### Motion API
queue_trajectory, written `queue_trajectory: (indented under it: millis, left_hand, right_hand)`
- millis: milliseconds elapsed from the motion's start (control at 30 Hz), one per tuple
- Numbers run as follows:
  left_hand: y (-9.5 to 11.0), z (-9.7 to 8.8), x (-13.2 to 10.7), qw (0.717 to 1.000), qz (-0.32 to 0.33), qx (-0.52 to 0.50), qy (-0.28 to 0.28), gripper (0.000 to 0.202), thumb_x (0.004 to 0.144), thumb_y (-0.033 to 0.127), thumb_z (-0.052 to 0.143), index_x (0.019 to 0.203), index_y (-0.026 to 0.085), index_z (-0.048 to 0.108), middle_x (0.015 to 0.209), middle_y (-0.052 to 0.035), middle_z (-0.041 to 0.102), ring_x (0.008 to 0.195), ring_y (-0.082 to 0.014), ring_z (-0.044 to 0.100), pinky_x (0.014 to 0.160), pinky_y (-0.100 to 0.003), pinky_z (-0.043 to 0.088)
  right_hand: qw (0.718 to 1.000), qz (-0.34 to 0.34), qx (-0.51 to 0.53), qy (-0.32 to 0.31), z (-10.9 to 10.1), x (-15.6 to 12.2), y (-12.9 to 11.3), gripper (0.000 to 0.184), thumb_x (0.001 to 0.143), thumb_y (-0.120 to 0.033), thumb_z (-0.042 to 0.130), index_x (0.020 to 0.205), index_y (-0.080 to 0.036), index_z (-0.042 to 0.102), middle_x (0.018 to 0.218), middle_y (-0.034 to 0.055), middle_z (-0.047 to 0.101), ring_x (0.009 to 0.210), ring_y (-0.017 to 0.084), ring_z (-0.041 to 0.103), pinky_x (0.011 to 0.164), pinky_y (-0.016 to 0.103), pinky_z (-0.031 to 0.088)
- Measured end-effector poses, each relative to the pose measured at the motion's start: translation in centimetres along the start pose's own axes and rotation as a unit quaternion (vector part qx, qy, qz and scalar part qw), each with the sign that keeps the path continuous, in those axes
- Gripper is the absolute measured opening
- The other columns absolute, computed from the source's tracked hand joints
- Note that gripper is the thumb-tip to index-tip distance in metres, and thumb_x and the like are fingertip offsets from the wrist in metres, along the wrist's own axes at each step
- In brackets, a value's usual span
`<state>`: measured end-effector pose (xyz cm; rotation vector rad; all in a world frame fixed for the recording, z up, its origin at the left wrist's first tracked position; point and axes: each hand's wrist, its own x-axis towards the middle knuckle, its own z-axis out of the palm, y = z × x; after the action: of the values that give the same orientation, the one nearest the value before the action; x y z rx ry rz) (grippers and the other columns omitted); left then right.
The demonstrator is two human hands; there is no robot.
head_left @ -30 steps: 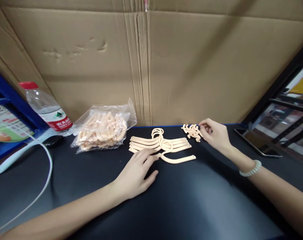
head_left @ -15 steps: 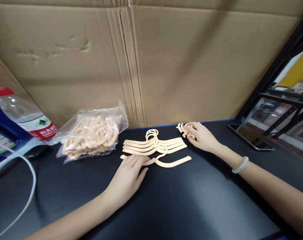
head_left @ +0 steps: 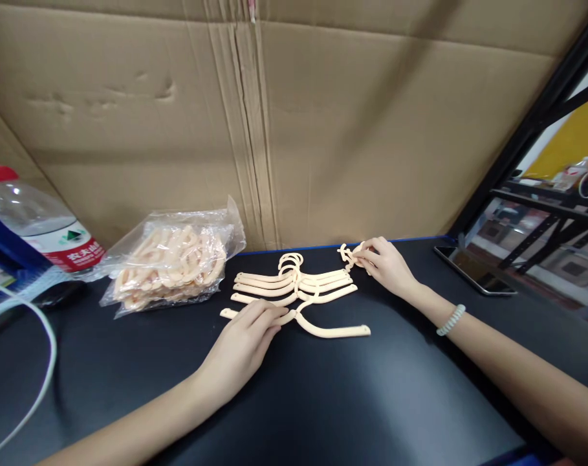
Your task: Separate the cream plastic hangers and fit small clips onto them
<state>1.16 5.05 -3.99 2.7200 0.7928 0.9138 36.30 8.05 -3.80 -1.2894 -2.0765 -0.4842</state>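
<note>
Hanger [head_left: 332,332] nearest me lies on the black table [head_left: 352,401], and my left hand [head_left: 238,346] covers much of its left half, fingers slightly bent and laid together. Light, flat pressure there seems the way to keep it steady, since its hook [head_left: 317,292] overlaps the row of hangers [head_left: 269,293] just behind and could drag them along. Farther right, my right hand [head_left: 388,268] reaches down onto the heap of small pieces [head_left: 345,252], thumb and fingers brought close; taking one at a time would suit such tangled shapes. My own fingers hide their undersides, so I can't tell whether either hand really grips anything. Around this, from the left, are a white cable [head_left: 51,349] looping over the table, a red-capped bottle [head_left: 61,233] and a clear bag [head_left: 172,265] filled with similar cream parts. Cardboard [head_left: 371,129] stands upright behind everything and limits reach past the heap. To the right of my right hand lies a phone [head_left: 475,270], with a dark rack [head_left: 536,200] beyond.
</note>
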Motion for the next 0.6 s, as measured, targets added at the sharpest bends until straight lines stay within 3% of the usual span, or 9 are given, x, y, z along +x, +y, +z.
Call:
queue_trajectory:
  millis: [133,200,267,400,500,600]
  left_hand:
    - [0.3,-0.2,0.1,0.999,-0.016,0.016,0.032,0.023,0.096,0.018,0.041,0.114,0.021,0.056,0.101,-0.0057,0.061,0.091,-0.0179,0.063,0.076,-0.028,0.054]
    - [0.5,-0.3,0.1,0.998,-0.033,0.017,0.049,0.022,0.096,0.019,0.042,0.113,0.021,0.056,0.099,-0.0051,0.060,0.087,-0.0172,0.064,0.073,-0.026,0.054]
    - [0.5,-0.3,0.1,0.997,-0.042,0.001,0.064,0.023,0.095,0.018,0.043,0.114,0.023,0.055,0.101,-0.0049,0.059,0.087,-0.0168,0.064,0.075,-0.027,0.055]
    - [0.4,-0.4,-0.1,0.994,-0.051,-0.032,0.091,0.026,0.094,0.016,0.044,0.118,0.023,0.052,0.104,-0.0057,0.058,0.088,-0.0163,0.065,0.076,-0.027,0.056]
    - [0.3,-0.4,-0.1,0.991,-0.055,-0.026,0.116,0.026,0.093,0.015,0.046,0.117,0.022,0.053,0.101,-0.0061,0.058,0.088,-0.0173,0.063,0.076,-0.029,0.055]
    - [0.4,-0.6,0.0,0.989,-0.056,-0.027,0.132,0.026,0.092,0.015,0.047,0.117,0.022,0.054,0.096,-0.0053,0.057,0.086,-0.0169,0.060,0.076,-0.030,0.054]
  right_hand:
    - [0.996,0.032,0.014,0.085,-1.0,0.2,-1.3,0.026,0.097,-0.025,0.042,0.093,-0.020,0.067,0.072,0.0060,0.054,0.070,0.022,0.051,0.066,0.035,0.043]
    - [0.985,0.084,0.070,0.136,-1.7,0.3,-2.7,0.023,0.097,-0.027,0.044,0.095,-0.020,0.066,0.067,0.0029,0.053,0.063,0.020,0.050,0.062,0.033,0.042]
    - [0.955,0.163,0.178,0.172,-2.5,0.5,-4.3,0.017,0.095,-0.031,0.051,0.097,-0.021,0.064,0.062,-0.0006,0.052,0.055,0.017,0.048,0.056,0.030,0.040]
    - [0.855,0.259,0.424,0.153,-3.7,1.0,-7.2,0.016,0.090,-0.035,0.060,0.098,-0.022,0.063,0.057,-0.0028,0.057,0.052,0.015,0.052,0.054,0.027,0.041]
    - [0.769,0.277,0.566,0.108,-4.2,1.4,-8.5,0.015,0.084,-0.033,0.068,0.091,-0.020,0.066,0.077,0.0040,0.068,0.071,0.018,0.061,0.064,0.028,0.046]
    - [0.671,0.315,0.669,0.056,-4.3,1.6,-9.1,0.016,0.081,-0.034,0.069,0.085,-0.018,0.068,0.087,0.0079,0.069,0.082,0.020,0.062,0.068,0.030,0.048]
